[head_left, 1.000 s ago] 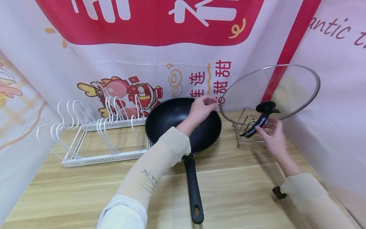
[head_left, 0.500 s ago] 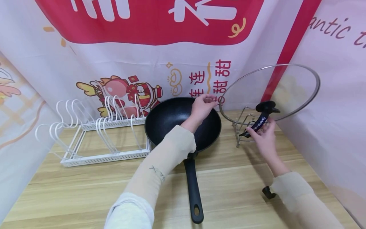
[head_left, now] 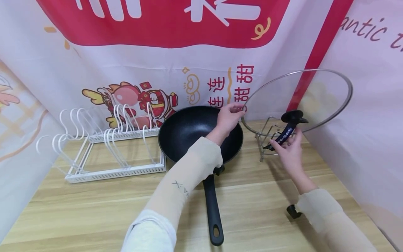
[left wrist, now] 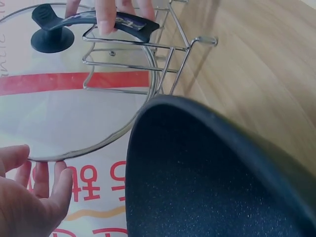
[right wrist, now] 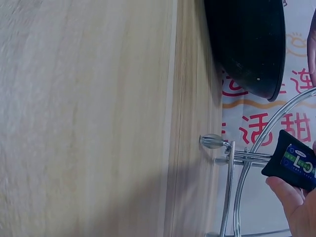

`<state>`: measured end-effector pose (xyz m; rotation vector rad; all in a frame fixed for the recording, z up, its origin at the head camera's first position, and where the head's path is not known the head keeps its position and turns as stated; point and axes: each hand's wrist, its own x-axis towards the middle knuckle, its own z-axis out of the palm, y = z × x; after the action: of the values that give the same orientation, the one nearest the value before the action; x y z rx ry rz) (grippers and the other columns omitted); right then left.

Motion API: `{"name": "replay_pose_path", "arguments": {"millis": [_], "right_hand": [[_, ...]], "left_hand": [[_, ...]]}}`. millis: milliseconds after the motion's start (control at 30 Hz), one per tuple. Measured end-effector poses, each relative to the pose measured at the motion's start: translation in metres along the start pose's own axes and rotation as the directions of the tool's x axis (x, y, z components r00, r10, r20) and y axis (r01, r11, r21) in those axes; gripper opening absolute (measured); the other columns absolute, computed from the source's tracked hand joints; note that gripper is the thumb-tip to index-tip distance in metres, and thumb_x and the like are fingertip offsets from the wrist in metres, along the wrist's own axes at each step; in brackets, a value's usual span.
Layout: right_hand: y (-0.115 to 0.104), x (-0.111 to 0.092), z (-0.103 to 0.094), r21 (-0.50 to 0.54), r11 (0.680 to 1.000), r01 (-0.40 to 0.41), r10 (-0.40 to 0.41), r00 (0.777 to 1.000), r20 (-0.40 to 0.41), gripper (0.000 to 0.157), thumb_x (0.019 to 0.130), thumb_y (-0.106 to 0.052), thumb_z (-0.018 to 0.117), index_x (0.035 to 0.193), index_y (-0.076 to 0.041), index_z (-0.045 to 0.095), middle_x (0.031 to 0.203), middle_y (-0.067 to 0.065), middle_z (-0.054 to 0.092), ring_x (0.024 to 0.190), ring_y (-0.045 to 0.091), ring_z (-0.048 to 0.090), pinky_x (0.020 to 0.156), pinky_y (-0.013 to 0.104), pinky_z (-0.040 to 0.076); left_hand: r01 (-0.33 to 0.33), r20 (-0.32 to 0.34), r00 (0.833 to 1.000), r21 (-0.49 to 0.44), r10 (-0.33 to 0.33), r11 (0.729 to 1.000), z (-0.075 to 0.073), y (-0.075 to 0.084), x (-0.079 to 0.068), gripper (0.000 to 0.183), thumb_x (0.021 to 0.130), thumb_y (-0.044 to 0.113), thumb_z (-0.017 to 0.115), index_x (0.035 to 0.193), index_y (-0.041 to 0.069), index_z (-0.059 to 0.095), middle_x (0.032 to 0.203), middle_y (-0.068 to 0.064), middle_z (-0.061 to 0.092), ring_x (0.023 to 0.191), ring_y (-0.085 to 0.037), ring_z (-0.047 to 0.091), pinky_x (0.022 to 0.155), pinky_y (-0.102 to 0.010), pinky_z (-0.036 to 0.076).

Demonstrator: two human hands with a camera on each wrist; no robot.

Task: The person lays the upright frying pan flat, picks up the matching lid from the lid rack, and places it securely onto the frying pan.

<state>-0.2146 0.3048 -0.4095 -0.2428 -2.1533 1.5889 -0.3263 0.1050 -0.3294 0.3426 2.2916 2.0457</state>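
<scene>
A clear glass pan lid point(head_left: 348, 91) with a metal rim stands upright in a small wire rack point(head_left: 262, 148) at the right. My right hand point(head_left: 291, 148) grips the lid's long black handle point(left wrist: 131, 23), thumb on one side and fingers on the other. At the lid's left edge, my left hand point(head_left: 228, 120) pinches the rim with its fingertips; the left wrist view shows this hand point(left wrist: 34, 197) there too. Below my left forearm lies a black wok point(head_left: 185, 129), its handle point(head_left: 212, 210) pointing toward me.
A white rack point(head_left: 116, 171) with several curved wire dividers stands left of the wok, close to it. A printed cloth point(head_left: 176, 59) hangs behind the wooden table point(head_left: 104, 213), and another drape point(head_left: 377, 115) closes the right side.
My right hand has slid left and down along the lid's handle and tightened around it. The left hand has shifted slightly right against the rim. Lid and wok look still.
</scene>
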Motion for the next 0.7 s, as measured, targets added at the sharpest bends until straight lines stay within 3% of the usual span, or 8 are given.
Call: {"name": "replay_pose_path", "arguments": {"millis": [400, 700], "right_hand": [[-0.004, 0.001, 0.002, 0.037, 0.998, -0.041, 0.041, 0.999, -0.015, 0.097, 0.093, -0.002, 0.074, 0.162, -0.017, 0.008, 0.128, 0.028, 0.055, 0.086, 0.004, 0.063, 0.075, 0.019, 0.058], [-0.007, 0.003, 0.003, 0.057, 0.997, -0.061, 0.063, 0.998, -0.027, 0.096, 0.092, 0.001, 0.074, 0.161, -0.019, 0.011, 0.117, 0.019, 0.058, 0.081, 0.004, 0.065, 0.071, 0.020, 0.059]], "left_hand": [[0.055, -0.022, 0.998, -0.050, -0.056, 0.997, 0.005, 0.004, 0.000, 0.022, 0.095, 0.001, 0.071, 0.117, 0.004, 0.071, 0.109, -0.007, 0.070, 0.098, -0.016, 0.063, 0.084, -0.028, 0.056], [0.011, -0.054, 0.998, -0.046, -0.013, 0.999, 0.011, 0.007, 0.005, 0.029, 0.090, -0.009, 0.072, 0.117, 0.001, 0.070, 0.109, -0.010, 0.071, 0.101, -0.019, 0.067, 0.084, -0.025, 0.057]]}}
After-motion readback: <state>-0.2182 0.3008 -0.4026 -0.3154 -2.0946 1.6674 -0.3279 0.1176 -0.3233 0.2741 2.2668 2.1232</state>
